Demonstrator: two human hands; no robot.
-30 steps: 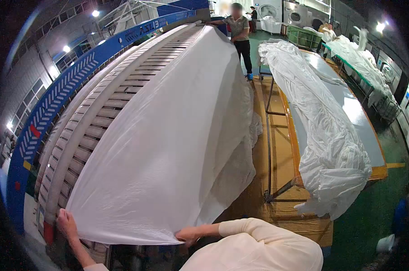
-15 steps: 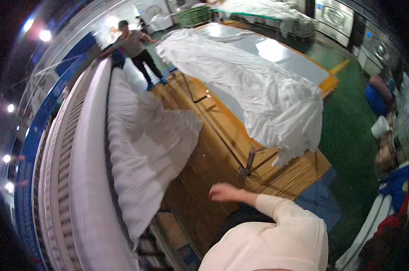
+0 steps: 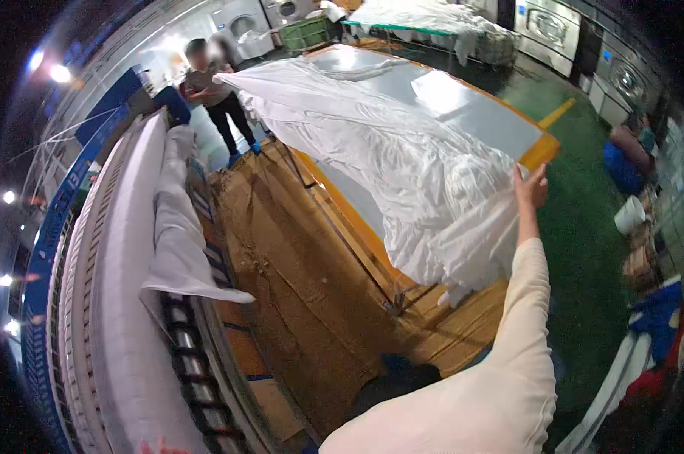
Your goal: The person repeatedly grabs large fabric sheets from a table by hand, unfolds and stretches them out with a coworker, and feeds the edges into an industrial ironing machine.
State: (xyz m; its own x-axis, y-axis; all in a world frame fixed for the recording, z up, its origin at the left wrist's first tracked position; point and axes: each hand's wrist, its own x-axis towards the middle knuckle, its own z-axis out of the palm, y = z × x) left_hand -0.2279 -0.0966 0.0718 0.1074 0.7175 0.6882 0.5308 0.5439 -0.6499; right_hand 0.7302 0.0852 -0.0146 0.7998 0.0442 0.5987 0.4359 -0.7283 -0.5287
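Note:
My right hand (image 3: 535,189) is at the near right corner of a heap of white sheets (image 3: 425,159), its thumb and fingers closed at the cloth's edge. The crumpled heap lies across a grey-topped table (image 3: 497,125) with orange edges. At its far end, another person (image 3: 219,98) stands with a stretch of the same cloth drawn up towards them. Another white cloth (image 3: 179,234) hangs on the long roller machine (image 3: 134,250) to my left, one corner sticking out. My left hand does not show clearly.
Brown sheeting (image 3: 304,303) covers the floor between the machine and the table. Beyond are a green bin (image 3: 302,34), a table with white linen (image 3: 406,17) and washing machines (image 3: 547,29). A white bucket (image 3: 631,215) and coloured bundles stand along the right.
My right hand has moved from in front of my body out to the heap's corner. The cloth on the roller machine has drawn in. The other person has turned, with cloth raised near them.

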